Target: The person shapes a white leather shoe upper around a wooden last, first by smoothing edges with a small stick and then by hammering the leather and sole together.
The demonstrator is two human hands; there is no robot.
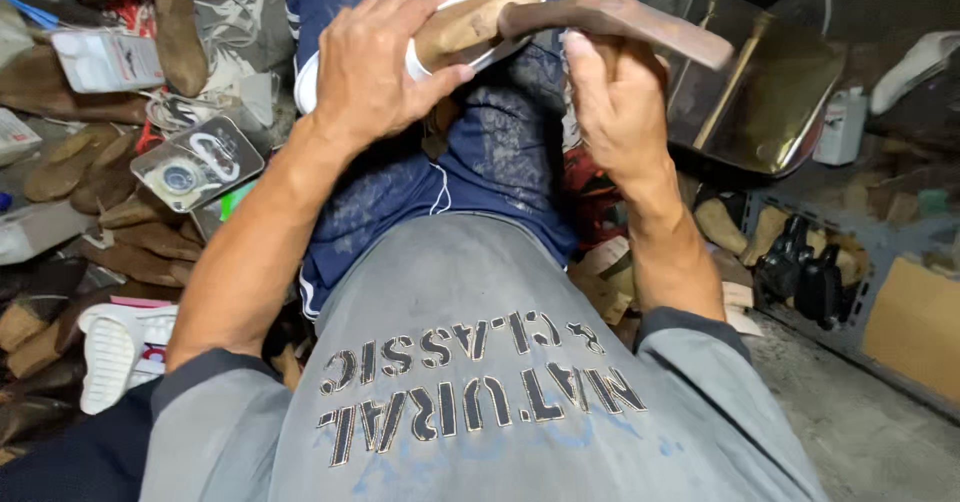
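My left hand [375,62] grips a white shoe sole [470,24] with a tan insole face, resting on my blue-shorted thigh [500,152]. My right hand [615,102] holds the handle of a brown, flat-headed hammer-like tool [620,20], whose head lies across the toe end of the sole. Both forearms reach forward over my grey shirt.
Tan and brown leather sole pieces [120,232] pile up at the left, with a white sole [115,347], a clear lidded box [195,162] and a white container [105,59]. A dark metal stand [770,92] sits at the right, above black shoes [805,267] and cardboard [915,327].
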